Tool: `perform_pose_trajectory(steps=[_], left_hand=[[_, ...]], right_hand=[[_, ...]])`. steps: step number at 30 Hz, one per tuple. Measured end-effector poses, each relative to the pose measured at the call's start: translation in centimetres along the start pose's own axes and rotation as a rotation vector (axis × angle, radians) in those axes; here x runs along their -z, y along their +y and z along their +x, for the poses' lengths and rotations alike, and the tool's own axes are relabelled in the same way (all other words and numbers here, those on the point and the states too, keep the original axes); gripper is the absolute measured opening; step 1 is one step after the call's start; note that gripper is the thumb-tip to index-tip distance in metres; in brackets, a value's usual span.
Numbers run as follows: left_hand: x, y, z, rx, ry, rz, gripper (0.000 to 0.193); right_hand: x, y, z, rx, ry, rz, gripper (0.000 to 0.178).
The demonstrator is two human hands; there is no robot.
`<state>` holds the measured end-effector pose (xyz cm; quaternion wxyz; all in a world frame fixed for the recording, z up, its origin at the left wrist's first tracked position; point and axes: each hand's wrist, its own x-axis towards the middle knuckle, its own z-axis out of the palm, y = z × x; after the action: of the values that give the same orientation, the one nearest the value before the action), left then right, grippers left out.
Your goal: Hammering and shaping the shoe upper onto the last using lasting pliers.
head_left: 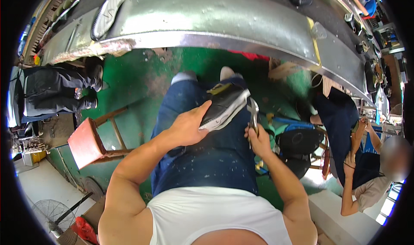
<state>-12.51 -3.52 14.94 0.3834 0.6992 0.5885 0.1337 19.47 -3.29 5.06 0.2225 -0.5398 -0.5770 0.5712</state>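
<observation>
A dark shoe (221, 102) with a pale sole lies across my lap, its side turned up. My left hand (189, 123) is wrapped around its near end, with the thumb along the sole edge. Beside the far end of the shoe are metal pincers (253, 110), held upright by the handles in my right hand (259, 140). The head of the pincers is close to the sole; whether it touches cannot be made out. Yellowish material shows at the shoe's opening.
Ahead runs a metal-topped bench (207, 12) with a shoe sole (108, 13) on it. A red-topped stool (86, 142) stands at left, a fan (54, 215) behind it. Someone in dark trousers (56, 90) is at left; another person (366, 167) sits at right, near a black bag (299, 140).
</observation>
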Motion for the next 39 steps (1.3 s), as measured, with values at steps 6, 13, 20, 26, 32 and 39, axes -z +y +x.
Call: perform_pose_trajectory(steps=[6, 13, 20, 26, 32, 39], left_hand=[[7.5, 4.9, 1.8, -0.264, 0.214, -0.483, 0.074], [3.2, 2.4, 11.4, 0.166, -0.014, -0.556, 0.043], [-7.9, -3.8, 7.9, 0.550, 0.021, -1.324, 0.054], [-9.9, -3.8, 6.1, 0.252, 0.119, -1.047, 0.058], [-10.1, -4.7, 4.8, 0.262, 0.056, -1.270, 0.057], [-9.0, -3.9, 5.7, 0.297, 0.107, -1.260, 0.059]], right_hand=[[-0.9, 0.1, -1.9, 0.078, 0.117, 0.171, 0.021], [1.4, -4.7, -1.5, 0.008, -0.082, -0.175, 0.023], [2.2, -9.0, -0.6, 0.193, -0.279, -0.482, 0.050], [1.7, -13.5, 1.2, 0.254, -0.332, -0.757, 0.041], [-0.2, -13.1, 3.1, 0.005, -0.501, -0.731, 0.027], [-2.8, -9.6, 1.9, -0.386, -0.385, -0.038, 0.028]])
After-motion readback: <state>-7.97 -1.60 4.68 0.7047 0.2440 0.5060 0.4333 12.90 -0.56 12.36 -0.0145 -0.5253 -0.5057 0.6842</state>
